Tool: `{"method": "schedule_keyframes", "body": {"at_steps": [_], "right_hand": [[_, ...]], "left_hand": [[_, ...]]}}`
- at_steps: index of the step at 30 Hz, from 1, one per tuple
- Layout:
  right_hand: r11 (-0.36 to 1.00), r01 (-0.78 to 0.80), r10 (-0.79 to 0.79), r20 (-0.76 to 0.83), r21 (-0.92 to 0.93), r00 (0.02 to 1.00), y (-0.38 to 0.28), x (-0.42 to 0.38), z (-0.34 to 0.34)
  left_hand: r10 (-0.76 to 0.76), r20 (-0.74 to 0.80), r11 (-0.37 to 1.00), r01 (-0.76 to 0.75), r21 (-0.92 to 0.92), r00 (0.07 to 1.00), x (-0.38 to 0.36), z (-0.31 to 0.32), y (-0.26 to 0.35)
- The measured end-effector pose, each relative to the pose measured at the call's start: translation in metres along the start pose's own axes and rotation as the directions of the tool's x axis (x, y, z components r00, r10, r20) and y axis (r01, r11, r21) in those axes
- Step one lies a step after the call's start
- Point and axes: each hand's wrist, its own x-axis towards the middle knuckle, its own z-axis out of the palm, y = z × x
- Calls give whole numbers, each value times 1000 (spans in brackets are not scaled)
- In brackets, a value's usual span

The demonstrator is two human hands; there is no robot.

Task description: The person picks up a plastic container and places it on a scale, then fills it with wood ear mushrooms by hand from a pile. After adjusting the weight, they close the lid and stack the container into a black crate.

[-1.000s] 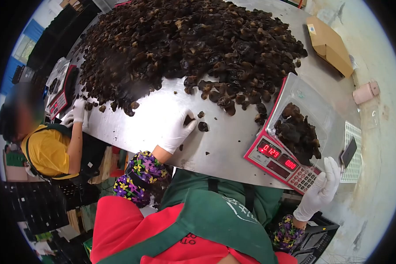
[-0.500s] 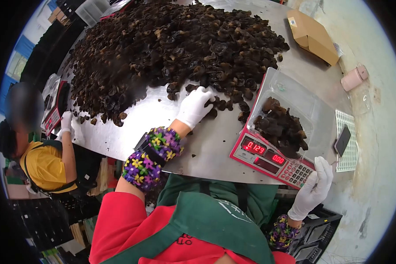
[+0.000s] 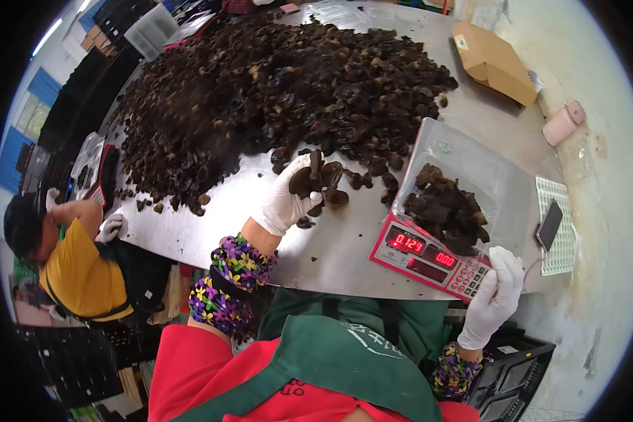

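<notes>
My left hand [image 3: 285, 200], in a white glove, is closed on a few pieces of dark brown fungus [image 3: 319, 178], raised just in front of the big heap [image 3: 281, 84]. On the right a red scale [image 3: 415, 261] shows 0.129 and 0.00 in red digits. Its clear plastic tray [image 3: 436, 141] bears a small pile of the same fungus [image 3: 446, 209]. My right hand [image 3: 497, 292], also gloved, is at the keypad's right end with its fingers bent; whether anything is between them is hidden.
A cardboard box [image 3: 496, 65] lies at the back right. Nearer are a pink bottle [image 3: 564, 123] and a phone [image 3: 549, 225] on a green-white sheet [image 3: 557, 259]. At left, a person in yellow [image 3: 88, 271] sits by another scale [image 3: 105, 176]. Black crates [image 3: 517, 369] stand below right.
My left hand has turned and drawn back toward me, and now holds fungus pieces. My right hand has shifted slightly left. The person at left has leaned and moved their arms.
</notes>
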Motion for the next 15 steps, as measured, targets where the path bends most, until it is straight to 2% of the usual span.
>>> {"method": "schedule_keyframes", "body": {"at_steps": [1,3,4,5,7,8,9,11,13,15], "right_hand": [[1000,-8,8,-13,-19,1000,-1,1,-1],[1000,-11,11,9,-11,1000,-1,1,-5],[1000,-18,18,2,-7,1000,0,1,-6],[1000,-24,23,-5,-12,1000,1,2,-7],[1000,-13,12,-19,-25,1000,2,4,-9],[999,3,-4,-24,-32,1000,3,6,-9],[999,11,-11,-19,-33,1000,5,8,-9],[1000,12,-12,-20,-21,1000,8,15,-5],[1000,16,-16,-11,7,1000,12,25,0],[998,17,-18,19,62,1000,17,35,8]], "left_hand": [[-15,19,1000,14,5,1000,2,7,-2],[113,227,967,-160,200,967,5,32,-8],[187,111,909,-215,356,976,0,54,-16],[191,177,839,-255,481,965,-4,74,-18],[321,410,602,-518,608,854,-1,108,-37],[302,482,510,-566,647,823,-1,124,-43],[337,721,223,-795,563,605,18,128,-53],[247,822,63,-855,515,514,22,151,-74],[113,838,-63,-838,542,534,28,157,-93],[59,835,-222,-808,545,547,30,157,-105]]}}
